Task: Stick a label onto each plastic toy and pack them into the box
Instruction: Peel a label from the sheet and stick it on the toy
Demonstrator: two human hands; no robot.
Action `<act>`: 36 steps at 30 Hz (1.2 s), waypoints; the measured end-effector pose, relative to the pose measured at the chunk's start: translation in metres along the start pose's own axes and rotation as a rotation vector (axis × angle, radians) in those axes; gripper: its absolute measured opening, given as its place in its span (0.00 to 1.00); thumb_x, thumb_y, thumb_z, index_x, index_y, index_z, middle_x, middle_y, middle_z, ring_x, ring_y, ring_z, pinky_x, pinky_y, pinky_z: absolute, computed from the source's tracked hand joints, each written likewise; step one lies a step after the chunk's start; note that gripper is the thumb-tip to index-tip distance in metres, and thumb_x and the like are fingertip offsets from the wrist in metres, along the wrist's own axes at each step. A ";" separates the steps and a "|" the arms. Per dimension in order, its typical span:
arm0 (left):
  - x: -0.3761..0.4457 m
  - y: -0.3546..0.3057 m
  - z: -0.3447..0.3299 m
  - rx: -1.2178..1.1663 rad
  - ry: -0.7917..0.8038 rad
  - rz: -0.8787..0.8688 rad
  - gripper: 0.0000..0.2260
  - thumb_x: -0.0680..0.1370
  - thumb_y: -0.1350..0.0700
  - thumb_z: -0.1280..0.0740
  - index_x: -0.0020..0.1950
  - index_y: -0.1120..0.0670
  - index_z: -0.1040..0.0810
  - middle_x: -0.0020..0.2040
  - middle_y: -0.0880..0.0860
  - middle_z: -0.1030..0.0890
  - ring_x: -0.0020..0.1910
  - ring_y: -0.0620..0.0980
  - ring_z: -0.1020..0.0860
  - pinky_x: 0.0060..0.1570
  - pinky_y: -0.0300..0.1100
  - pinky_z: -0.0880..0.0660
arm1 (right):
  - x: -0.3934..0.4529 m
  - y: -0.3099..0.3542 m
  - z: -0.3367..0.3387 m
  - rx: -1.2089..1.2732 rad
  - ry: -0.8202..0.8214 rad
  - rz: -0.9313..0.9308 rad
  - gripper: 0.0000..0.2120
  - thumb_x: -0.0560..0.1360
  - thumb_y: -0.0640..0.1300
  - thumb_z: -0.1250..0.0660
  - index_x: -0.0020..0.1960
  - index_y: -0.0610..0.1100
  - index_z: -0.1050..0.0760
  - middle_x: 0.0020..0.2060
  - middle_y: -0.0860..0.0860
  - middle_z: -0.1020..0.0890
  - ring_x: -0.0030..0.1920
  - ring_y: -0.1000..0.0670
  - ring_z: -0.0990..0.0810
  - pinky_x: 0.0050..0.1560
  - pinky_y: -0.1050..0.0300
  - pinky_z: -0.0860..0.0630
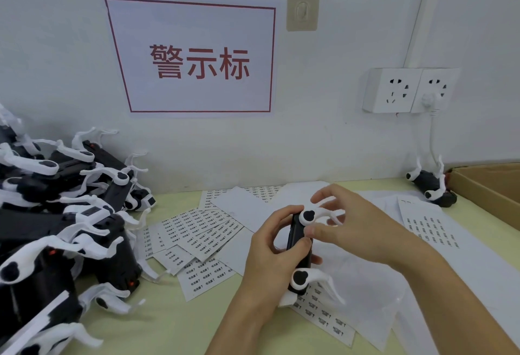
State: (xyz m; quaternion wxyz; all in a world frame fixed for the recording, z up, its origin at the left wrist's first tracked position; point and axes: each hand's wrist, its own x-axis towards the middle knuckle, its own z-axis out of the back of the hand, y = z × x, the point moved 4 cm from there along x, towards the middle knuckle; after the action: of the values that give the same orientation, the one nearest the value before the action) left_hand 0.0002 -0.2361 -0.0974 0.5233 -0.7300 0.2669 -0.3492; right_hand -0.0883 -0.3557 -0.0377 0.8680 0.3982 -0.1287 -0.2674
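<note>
While the left hand (pixel 270 245) grips the plastic toy (pixel 298 245) above the table (pixel 174 323), long axis running near-to-far, the right hand (pixel 354 231) pinches at its upper end. Judging by this, the box (pixel 489 186) lies far right, nearer that right hand.

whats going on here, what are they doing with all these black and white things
A person is labelling plastic toys at a table. The left hand grips one black-and-white toy upright while the right hand presses its thumb on the toy's side, apparently sticking a label on. Label sheets lie spread on the table, a big pile of toys waits at the left, and one toy sits beside the cardboard box at the right.
</note>
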 end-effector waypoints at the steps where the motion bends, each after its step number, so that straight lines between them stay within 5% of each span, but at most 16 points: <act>1: 0.000 -0.001 0.000 -0.006 0.005 -0.007 0.16 0.75 0.60 0.30 0.59 0.44 0.20 0.58 0.46 0.18 0.41 0.63 0.15 0.43 0.55 0.18 | 0.000 -0.001 -0.001 0.036 0.012 -0.016 0.19 0.68 0.56 0.23 0.54 0.63 0.28 0.53 0.60 0.22 0.50 0.57 0.19 0.50 0.58 0.24; 11: 0.000 0.000 0.001 -0.095 0.024 -0.031 0.18 0.71 0.60 0.28 0.60 0.46 0.19 0.59 0.50 0.17 0.41 0.65 0.16 0.41 0.52 0.19 | 0.000 -0.005 -0.004 0.318 0.035 -0.088 0.17 0.66 0.41 0.20 0.51 0.53 0.18 0.50 0.53 0.16 0.50 0.58 0.16 0.56 0.56 0.26; 21: 0.002 -0.002 0.001 -0.216 0.032 0.052 0.14 0.74 0.58 0.32 0.60 0.50 0.21 0.56 0.57 0.17 0.39 0.64 0.17 0.40 0.53 0.20 | 0.002 -0.011 -0.004 0.307 -0.032 -0.035 0.12 0.71 0.35 0.26 0.45 0.53 0.15 0.43 0.55 0.14 0.47 0.55 0.16 0.59 0.50 0.22; 28: 0.003 -0.001 0.005 -0.166 -0.015 0.053 0.14 0.74 0.57 0.33 0.58 0.48 0.21 0.56 0.55 0.17 0.40 0.65 0.16 0.37 0.50 0.21 | 0.001 -0.007 -0.007 0.284 0.034 0.015 0.19 0.73 0.31 0.32 0.52 0.54 0.16 0.51 0.53 0.15 0.55 0.52 0.18 0.65 0.45 0.26; 32: 0.004 0.000 0.005 -0.213 0.002 0.031 0.15 0.74 0.58 0.33 0.60 0.49 0.21 0.56 0.57 0.17 0.40 0.64 0.17 0.38 0.50 0.21 | -0.003 0.003 -0.013 0.323 0.188 0.127 0.12 0.77 0.38 0.34 0.56 0.51 0.19 0.50 0.50 0.16 0.55 0.48 0.18 0.63 0.46 0.23; 36: 0.004 -0.002 0.004 -0.304 0.034 -0.002 0.18 0.70 0.58 0.32 0.59 0.53 0.20 0.58 0.62 0.18 0.41 0.63 0.19 0.42 0.50 0.21 | -0.002 0.005 -0.016 0.386 0.151 0.168 0.06 0.77 0.42 0.29 0.52 0.49 0.18 0.47 0.46 0.15 0.47 0.45 0.17 0.56 0.46 0.21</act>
State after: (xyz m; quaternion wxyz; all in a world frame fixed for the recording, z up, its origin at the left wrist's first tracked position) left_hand 0.0057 -0.2365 -0.0949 0.4018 -0.7952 0.3249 -0.3174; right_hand -0.0815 -0.3415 -0.0442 0.8020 0.5637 -0.1450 -0.1341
